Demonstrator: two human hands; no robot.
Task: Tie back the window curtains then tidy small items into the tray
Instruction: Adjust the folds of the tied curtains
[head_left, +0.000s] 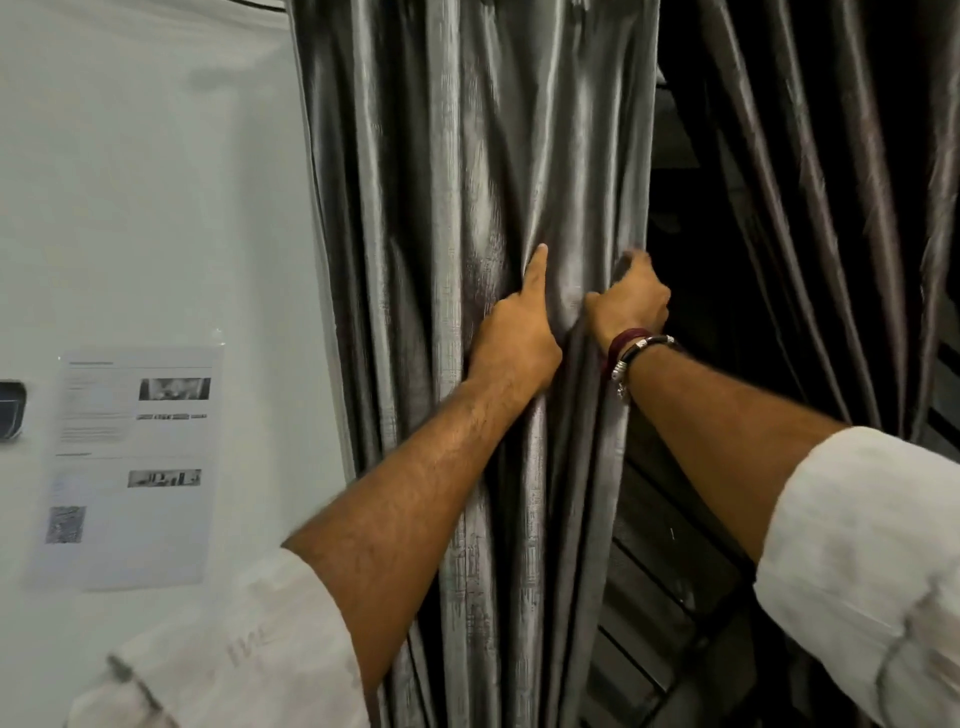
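A shiny grey left curtain (452, 171) hangs in folds down the middle of the view. My left hand (514, 338) grips a bunch of its folds, with the index finger pointing straight up along the cloth. My right hand (631, 299), with bracelets at the wrist, clutches the curtain's right edge at about the same height. A second, darker right curtain (831, 208) hangs at the right. Between the two curtains shows a dark gap (691, 234). No tray and no small items are in view.
A white wall (156, 208) fills the left side, with a printed paper sheet (130, 467) stuck on it and a dark fixture (10, 410) at the left edge. Dark slats (670, 571) show behind the gap, low down.
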